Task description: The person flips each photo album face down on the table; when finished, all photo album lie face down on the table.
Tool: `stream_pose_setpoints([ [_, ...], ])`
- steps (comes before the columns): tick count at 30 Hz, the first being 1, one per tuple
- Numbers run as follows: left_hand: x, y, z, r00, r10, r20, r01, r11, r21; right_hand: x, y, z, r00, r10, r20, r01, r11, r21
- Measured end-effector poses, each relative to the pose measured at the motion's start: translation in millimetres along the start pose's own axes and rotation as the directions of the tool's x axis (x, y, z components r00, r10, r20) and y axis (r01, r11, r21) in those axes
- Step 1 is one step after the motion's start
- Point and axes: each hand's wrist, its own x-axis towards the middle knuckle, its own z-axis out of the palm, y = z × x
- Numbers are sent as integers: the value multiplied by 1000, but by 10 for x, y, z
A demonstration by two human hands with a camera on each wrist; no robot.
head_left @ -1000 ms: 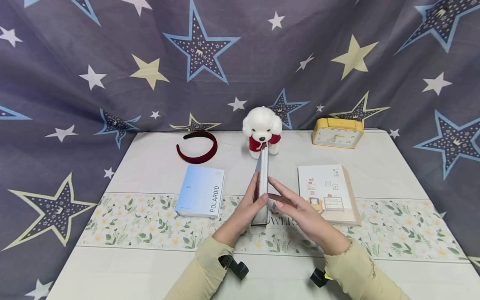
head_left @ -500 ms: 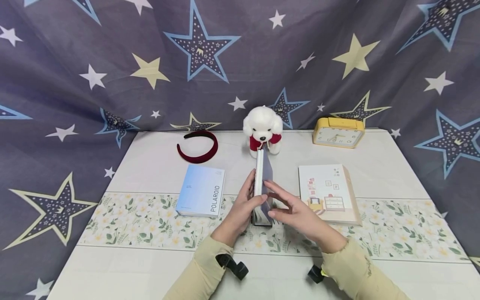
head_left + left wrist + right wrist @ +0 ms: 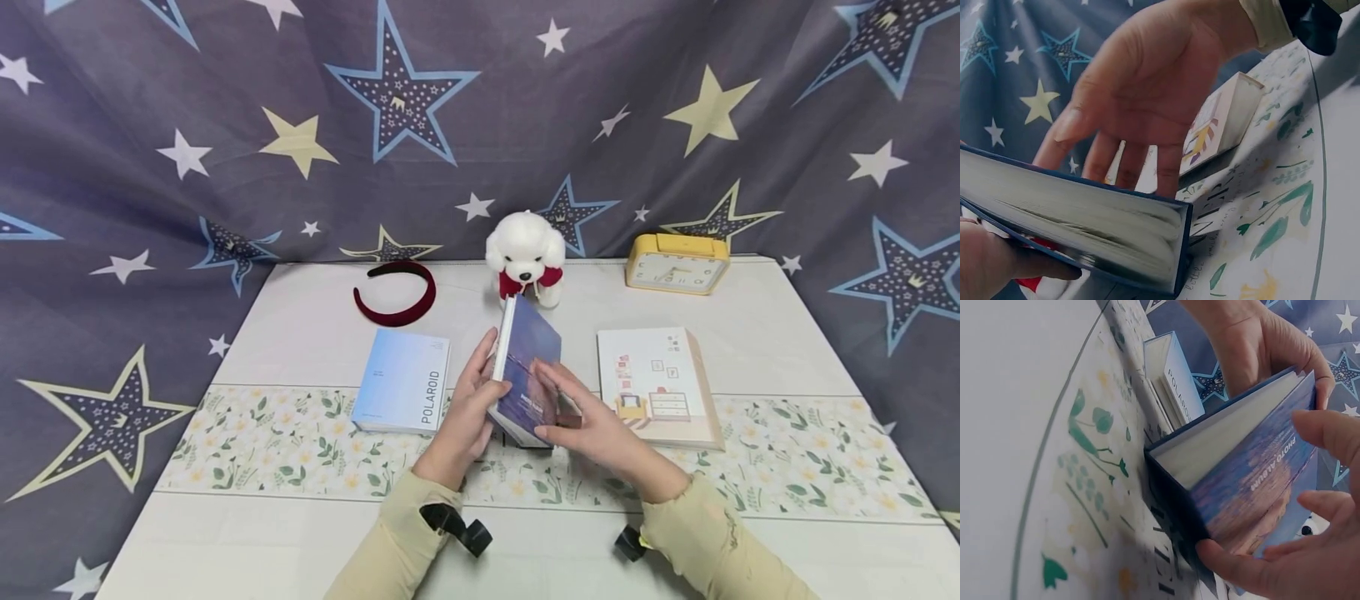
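A blue-purple photo album (image 3: 532, 354) stands tilted on its lower edge in the middle of the table, cover turned toward my right. Its "PHOTO ALBUM" lettering shows in the right wrist view, and its pages (image 3: 1104, 219) appear between the covers in the left wrist view. My left hand (image 3: 468, 408) grips the album's left side, thumb on the near face and fingers behind. Loosely spread fingers of my right hand (image 3: 592, 421) touch the front cover, with the thumb at its lower corner. In the left wrist view, the right hand's fingertips are hidden behind the cover.
A blue Polaroid box (image 3: 405, 379) lies to the left, and a thick illustrated book (image 3: 656, 383) to the right. Behind are a dark red headband (image 3: 405, 312), a white plush dog (image 3: 525, 246) and a yellow clock (image 3: 675, 267). A starry curtain (image 3: 465, 100) hangs behind the table.
The album has turned from standing edge-on to leaning left, with its front cover now showing. My left hand has moved slightly left with it, while my right fingers have come onto the cover.
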Motion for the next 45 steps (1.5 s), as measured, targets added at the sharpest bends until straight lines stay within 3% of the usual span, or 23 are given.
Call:
stream_pose_setpoints([
  [6, -5, 20, -38, 1000, 0, -12, 0, 998, -59, 29, 47, -25, 994, 73, -79, -76, 996, -46],
  [13, 6, 21, -63, 999, -6, -33, 3, 996, -93, 25, 60, -62, 990, 99, -97, -110, 987, -118],
  [20, 40, -43, -107, 997, -73, -30, 74, 996, 43, 12, 60, -71, 989, 106, -107, -129, 963, -235],
  [24, 57, -82, -142, 995, -86, -50, 94, 974, 204, 14, 79, -75, 989, 111, -94, -133, 953, -271],
  [27, 57, -100, -161, 992, -86, -91, 115, 920, 376, 11, 82, -75, 987, 123, -100, -150, 930, -335],
  [32, 36, -145, -192, 988, -89, -129, 149, 780, 607, -14, 59, -64, 987, 128, -94, -157, 869, -470],
  [39, 22, -215, -245, 996, -81, -30, 78, 686, 724, -25, 56, -65, 992, 99, -78, -125, 813, -569],
  [43, 4, -241, -273, 991, -126, -37, 105, 589, 801, -24, 79, -73, 992, 104, -75, -128, 794, -594],
  [45, -1, -241, -280, 989, -141, -47, 118, 553, 825, -25, 81, -73, 992, 110, -69, -129, 793, -595],
])
